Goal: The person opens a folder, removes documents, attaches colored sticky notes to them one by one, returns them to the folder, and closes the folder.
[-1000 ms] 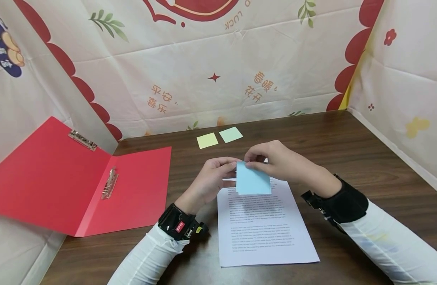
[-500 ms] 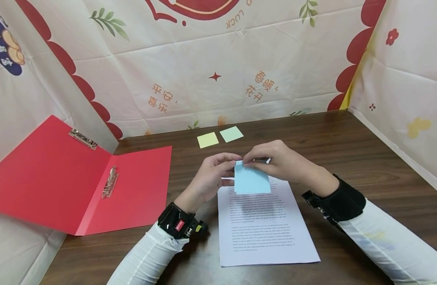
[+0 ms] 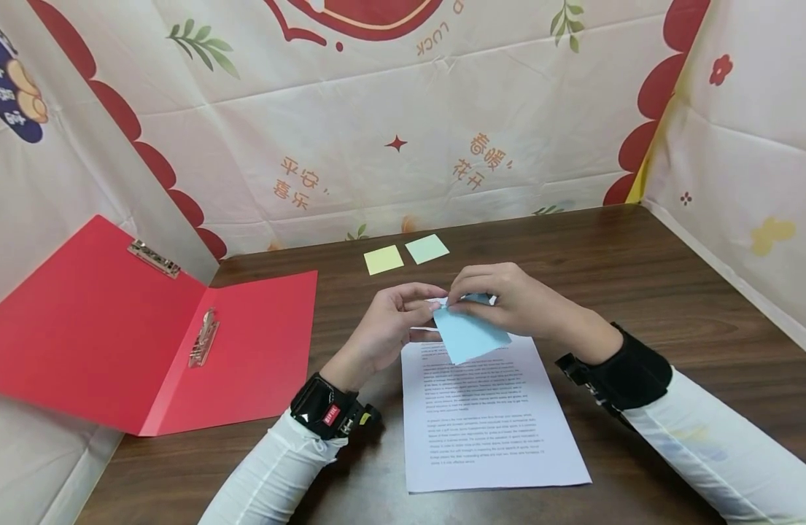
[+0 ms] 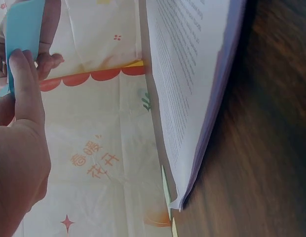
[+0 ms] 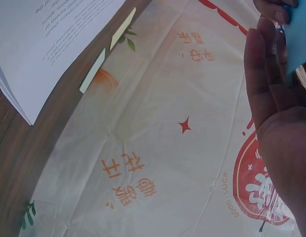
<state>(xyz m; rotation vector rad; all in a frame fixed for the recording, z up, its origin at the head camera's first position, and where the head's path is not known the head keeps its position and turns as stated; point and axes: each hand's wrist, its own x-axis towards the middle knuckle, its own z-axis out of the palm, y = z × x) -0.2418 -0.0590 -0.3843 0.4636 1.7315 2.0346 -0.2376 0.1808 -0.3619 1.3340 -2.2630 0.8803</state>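
Note:
Above the printed sheets, both hands meet at a light blue sticky note pad (image 3: 471,337). My left hand (image 3: 386,324) pinches its upper left corner between thumb and fingers. At the top edge, my right hand (image 3: 517,295) pinches the pad with thumb and fingertips, and a bit of blue shows between them. The pad hangs tilted, its lower corner over the text. In the left wrist view the blue pad (image 4: 24,29) appears nearly edge-on, with the fingers against it. The right wrist view has the pad (image 5: 300,37) at its upper right edge, partly cut off.
A stack of printed paper (image 3: 494,430) lies on the brown table (image 3: 613,270) under the hands. An open red folder (image 3: 265,343) with metal clips stands at left. A yellow sticky note (image 3: 383,259) and a pale green sticky note (image 3: 427,249) lie near the back curtain (image 3: 376,95).
The blue pad has turned from nearly square-on to tilted, its lower edge now slanting. The right hand has shifted down slightly; the left hand has stayed nearly in place.

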